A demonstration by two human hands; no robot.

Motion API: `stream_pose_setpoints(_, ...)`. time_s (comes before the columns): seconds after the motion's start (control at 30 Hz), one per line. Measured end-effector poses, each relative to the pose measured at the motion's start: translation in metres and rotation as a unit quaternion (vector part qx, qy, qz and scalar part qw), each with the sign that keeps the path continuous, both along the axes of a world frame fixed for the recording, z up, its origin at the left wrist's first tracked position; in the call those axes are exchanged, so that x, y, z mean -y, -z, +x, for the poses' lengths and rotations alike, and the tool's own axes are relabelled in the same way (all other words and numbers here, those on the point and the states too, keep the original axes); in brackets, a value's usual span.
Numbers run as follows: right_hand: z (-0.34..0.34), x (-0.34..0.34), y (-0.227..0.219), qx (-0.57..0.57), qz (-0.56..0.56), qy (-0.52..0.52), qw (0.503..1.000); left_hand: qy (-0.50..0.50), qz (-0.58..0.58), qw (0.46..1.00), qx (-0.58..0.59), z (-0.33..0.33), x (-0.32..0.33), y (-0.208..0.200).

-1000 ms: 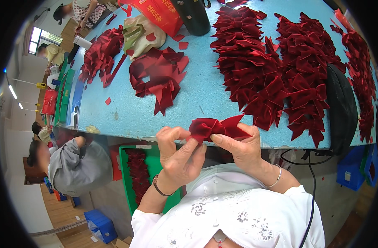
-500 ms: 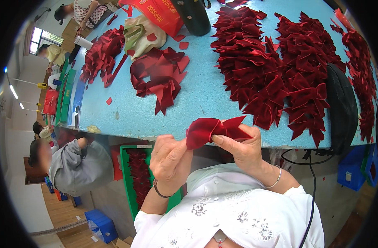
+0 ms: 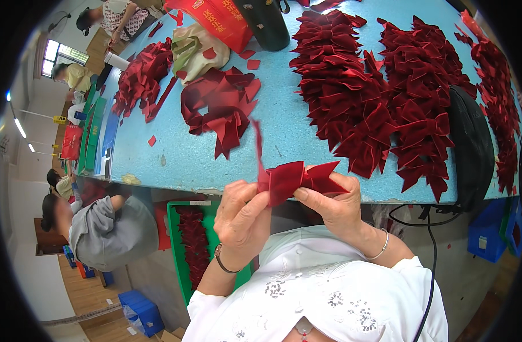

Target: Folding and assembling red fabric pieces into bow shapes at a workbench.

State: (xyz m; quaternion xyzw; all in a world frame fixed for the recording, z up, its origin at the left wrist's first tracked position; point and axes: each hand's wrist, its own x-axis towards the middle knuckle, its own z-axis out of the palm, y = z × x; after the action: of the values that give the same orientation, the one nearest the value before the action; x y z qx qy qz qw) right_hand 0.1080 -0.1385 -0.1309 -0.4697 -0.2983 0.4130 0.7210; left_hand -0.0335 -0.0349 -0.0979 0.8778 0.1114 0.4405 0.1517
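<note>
Around the ribbon coil (image 3: 232, 128) on the table (image 3: 295, 139)

Behind the coil: cloth bag (image 3: 193, 45), carrier bag (image 3: 218, 23), bottle (image 3: 266, 25). To its left: a ribbon heap (image 3: 141, 77). To its right: two bow rows (image 3: 341, 85), a pouch (image 3: 471, 151), then apparently a third row (image 3: 496, 114), bent at the rim. In front, rightward: the held bow (image 3: 286, 182) between left hand (image 3: 241, 214) and right hand (image 3: 332, 205). Farther in front, past the table's edge: a tray (image 3: 211, 222) with bows (image 3: 192, 239) in it.
</note>
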Motion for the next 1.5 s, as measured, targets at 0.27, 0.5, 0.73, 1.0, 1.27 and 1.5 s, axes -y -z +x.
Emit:
stream_pose_setpoints(0.27,0.0,-0.001,-0.001,0.061,0.015,0.016,0.998,-0.001,-0.102,0.995,-0.008,0.002,0.007,-0.004)
stream_pose_setpoints(0.5,-0.002,-0.002,-0.006,0.07,0.008,0.019,0.997,-0.08,0.033,0.996,0.001,0.003,0.003,0.002)
stream_pose_setpoints(0.73,-0.006,-0.006,-0.002,0.025,0.028,0.035,0.999,-0.056,-0.099,0.993,-0.017,0.006,0.015,0.002)
stream_pose_setpoints(1.0,-0.006,-0.006,-0.002,0.076,0.032,0.049,0.995,0.009,-0.32,0.947,-0.032,0.005,0.02,-0.007)
stream_pose_setpoints(1.27,-0.003,-0.005,0.01,0.155,0.114,0.028,0.981,-0.02,-0.396,0.918,0.031,0.006,0.019,0.0)
stream_pose_setpoints(1.5,-0.003,0.001,0.002,-0.01,0.076,-0.042,0.996,0.032,-0.444,0.894,0.062,0.006,0.019,-0.002)
